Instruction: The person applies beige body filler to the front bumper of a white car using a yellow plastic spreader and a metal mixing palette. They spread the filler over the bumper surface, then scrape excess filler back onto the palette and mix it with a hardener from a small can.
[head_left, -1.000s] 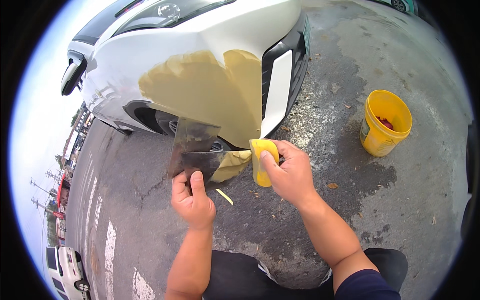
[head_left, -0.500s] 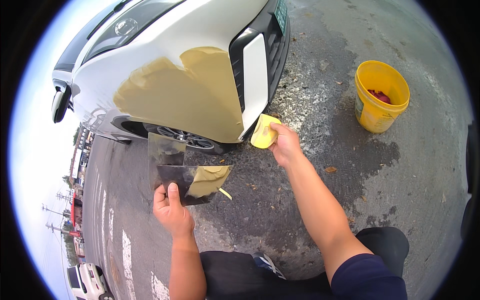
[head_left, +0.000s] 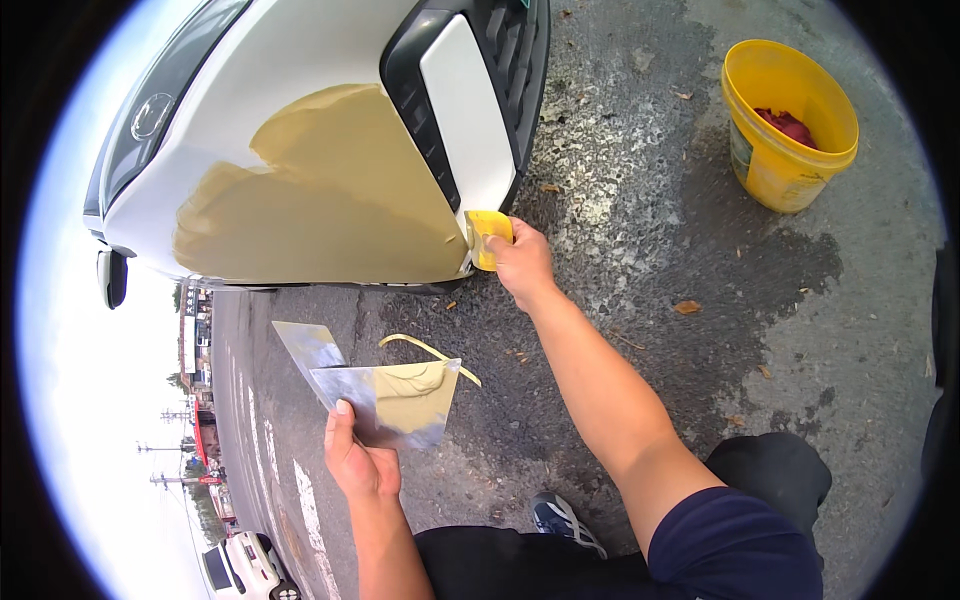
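Observation:
My left hand (head_left: pixel 362 460) grips a dark, flat mixing plate (head_left: pixel 345 388), its thumb on the near face. A lump of tan body filler (head_left: pixel 412 388) coats the plate's right half. Behind it, a second flat plate (head_left: pixel 303 343) sticks out to the left at an angle. My right hand (head_left: pixel 527 265) pinches a yellow filler spreader (head_left: pixel 486 226) at the lower front corner of the white car (head_left: pixel 230 75); whether its edge touches the bodywork I cannot tell. Tan filler (head_left: pixel 320 200) covers a broad patch of the bumper and fender beside the spreader.
A yellow bucket (head_left: pixel 785 185) with a dark red cloth (head_left: pixel 787 127) inside stands on the wet asphalt at the right. A thin yellow strip (head_left: pixel 415 343) shows beyond the plate. My shoe (head_left: pixel 565 520) is below. Another white car (head_left: pixel 245 565) is at lower left.
My right hand has brought the spreader leftward to the car's lower corner. The plates in my left hand have turned and sit slightly lower. The whole view has shifted, hiding the front wheel.

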